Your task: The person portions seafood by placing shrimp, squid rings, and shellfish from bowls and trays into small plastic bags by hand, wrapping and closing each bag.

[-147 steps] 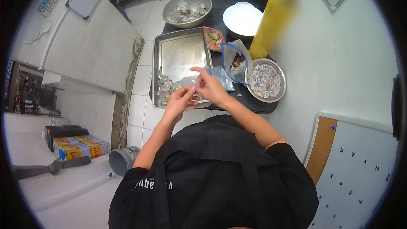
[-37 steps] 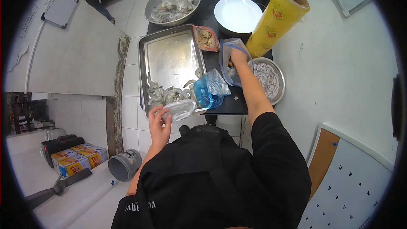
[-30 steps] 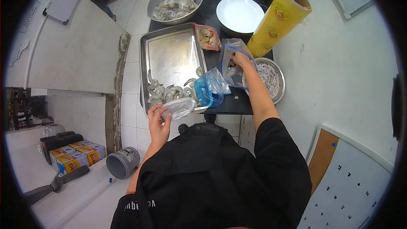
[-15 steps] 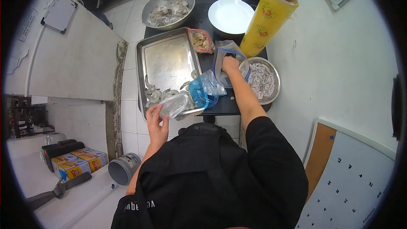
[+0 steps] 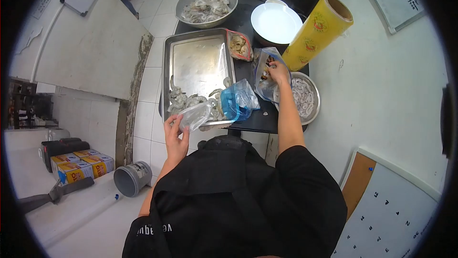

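Note:
My left hand (image 5: pixel 177 136) grips a small clear plastic bag (image 5: pixel 194 116) over the near left corner of the metal tray (image 5: pixel 193 57). Shrimp (image 5: pixel 177 99) lie along the tray's near side. My right hand (image 5: pixel 278 73) is at the mouth of a zip bag (image 5: pixel 260 84) with blue edging, its fingertips pinched at a dark piece among the dark and orange contents. Between my hands, a blue and clear plastic bag (image 5: pixel 237 101) rests on the tray's right edge. A bowl of pale sliced rings (image 5: pixel 305 96) stands right of the zip bag.
A metal bowl of small filled bags (image 5: pixel 206 6) stands behind the tray. Beside the tray is a red-edged bag (image 5: pixel 239 45). A white bowl (image 5: pixel 275 22) and a tall yellow roll of film (image 5: pixel 317 31) stand at the back right. A grey bucket (image 5: pixel 132 179) is at lower left.
My right hand, earlier deep in the zip bag, has come up to its mouth, with a dark piece visible at the fingers. My left hand keeps hold of the clear bag. The whole view has shifted slightly.

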`<state>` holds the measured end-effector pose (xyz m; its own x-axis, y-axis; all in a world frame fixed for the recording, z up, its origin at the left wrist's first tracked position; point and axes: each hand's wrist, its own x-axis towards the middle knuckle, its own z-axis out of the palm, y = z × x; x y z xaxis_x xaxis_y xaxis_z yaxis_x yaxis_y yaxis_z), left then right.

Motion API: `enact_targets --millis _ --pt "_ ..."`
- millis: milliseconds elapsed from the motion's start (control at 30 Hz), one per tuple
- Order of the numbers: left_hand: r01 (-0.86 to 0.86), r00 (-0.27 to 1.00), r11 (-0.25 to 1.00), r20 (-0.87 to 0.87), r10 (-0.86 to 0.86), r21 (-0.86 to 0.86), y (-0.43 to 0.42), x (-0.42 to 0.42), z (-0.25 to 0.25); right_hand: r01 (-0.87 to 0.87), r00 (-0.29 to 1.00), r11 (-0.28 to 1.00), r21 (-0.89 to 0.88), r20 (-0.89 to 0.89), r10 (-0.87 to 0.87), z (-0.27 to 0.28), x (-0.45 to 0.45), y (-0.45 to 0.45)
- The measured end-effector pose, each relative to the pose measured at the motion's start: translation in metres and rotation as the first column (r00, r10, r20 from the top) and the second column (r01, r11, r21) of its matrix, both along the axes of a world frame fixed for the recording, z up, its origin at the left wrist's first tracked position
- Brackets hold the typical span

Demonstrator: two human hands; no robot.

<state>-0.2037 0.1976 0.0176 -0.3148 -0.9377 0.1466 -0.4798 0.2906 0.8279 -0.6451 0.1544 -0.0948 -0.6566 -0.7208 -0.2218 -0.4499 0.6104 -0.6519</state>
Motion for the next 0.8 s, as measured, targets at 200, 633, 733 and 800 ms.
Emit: enact_targets --millis 200,633,733,800 --pt "0.008 1.000 1.000 -0.012 -0.007 0.030 0.002 0.000 -0.006 0.038 0.999 0.999 -0.037 -0.009 -0.039 -0.023 -0.013 0.002" --pt "0.078 0.997 0.991 0.014 -0.077 -0.109 -0.036 -0.020 -0.010 0.467 -0.018 0.841 -0.274 0.948 0.319 0.059 0.048 0.047" --pt "0.046 0.999 0.996 -0.015 -0.047 -0.079 -0.043 -0.031 -0.013 0.258 0.174 0.910 -0.324 0.942 0.286 0.078 0.074 0.047" --pt "0.088 0.996 0.996 0.025 -0.088 -0.030 -0.053 -0.040 -0.018 0.171 0.259 0.943 -0.285 0.937 0.236 0.076 0.102 0.034"
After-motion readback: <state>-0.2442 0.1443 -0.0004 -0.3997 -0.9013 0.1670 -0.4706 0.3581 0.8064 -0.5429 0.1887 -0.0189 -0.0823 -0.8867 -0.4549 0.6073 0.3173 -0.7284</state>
